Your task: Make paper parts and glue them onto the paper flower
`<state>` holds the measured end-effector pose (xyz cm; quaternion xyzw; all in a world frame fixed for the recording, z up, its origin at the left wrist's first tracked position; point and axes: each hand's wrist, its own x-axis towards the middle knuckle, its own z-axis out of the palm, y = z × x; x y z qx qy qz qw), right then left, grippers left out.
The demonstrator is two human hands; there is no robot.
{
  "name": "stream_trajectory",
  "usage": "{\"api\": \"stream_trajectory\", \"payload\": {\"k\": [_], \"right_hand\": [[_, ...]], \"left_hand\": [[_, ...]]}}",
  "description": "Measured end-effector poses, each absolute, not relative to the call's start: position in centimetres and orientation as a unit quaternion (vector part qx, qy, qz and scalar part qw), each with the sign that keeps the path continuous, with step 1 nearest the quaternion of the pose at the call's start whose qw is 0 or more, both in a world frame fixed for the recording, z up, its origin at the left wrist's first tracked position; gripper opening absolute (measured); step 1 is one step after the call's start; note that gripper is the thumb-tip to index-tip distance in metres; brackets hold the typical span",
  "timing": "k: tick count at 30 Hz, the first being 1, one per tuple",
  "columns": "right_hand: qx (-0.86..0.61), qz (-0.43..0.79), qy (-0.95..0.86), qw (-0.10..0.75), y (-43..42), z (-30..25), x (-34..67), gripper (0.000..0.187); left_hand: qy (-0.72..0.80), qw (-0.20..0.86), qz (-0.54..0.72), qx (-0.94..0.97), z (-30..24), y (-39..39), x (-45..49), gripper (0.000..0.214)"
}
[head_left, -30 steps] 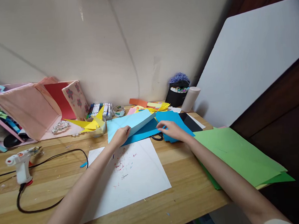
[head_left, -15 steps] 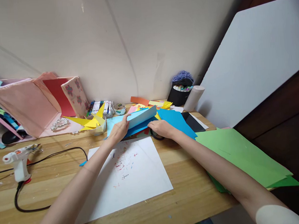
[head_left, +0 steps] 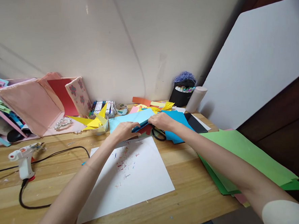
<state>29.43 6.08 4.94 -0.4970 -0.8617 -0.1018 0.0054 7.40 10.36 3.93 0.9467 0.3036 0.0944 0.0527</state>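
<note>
My left hand is closed on the left end of some blue paper, seen nearly edge-on. At its other end my right hand grips the same paper, fingers bent over the edge. How many sheets are held cannot be made out. Behind the hands lies a light blue sheet. Black scissor handles rest just below my right hand. More blue paper lies to its right. In front of my hands is a white sheet with red and blue marks.
A white glue gun with a black cord stands at left. Folded yellow paper, markers and a tape roll sit along the back. Green sheets overhang the right edge near a black marker holder.
The raised light-sided flap between my hands has come down, and the blue paper is now seen edge-on. My left hand has moved slightly down and right; the right hand slightly up.
</note>
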Motion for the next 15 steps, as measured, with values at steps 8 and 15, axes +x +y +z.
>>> {"api": "stream_trajectory", "payload": {"k": [8, 15], "right_hand": [[-0.483, -0.080, -0.871, 0.024, 5.8, 3.2, 30.4, 0.025], [-0.526, 0.006, -0.842, 0.118, 5.4, 3.1, 30.3, 0.023]], "left_hand": [[0.296, 0.177, 0.163, 0.924, 2.9, 12.0, 6.8, 0.046], [0.282, 0.179, 0.175, 0.926, 2.7, 12.4, 7.0, 0.034]]}}
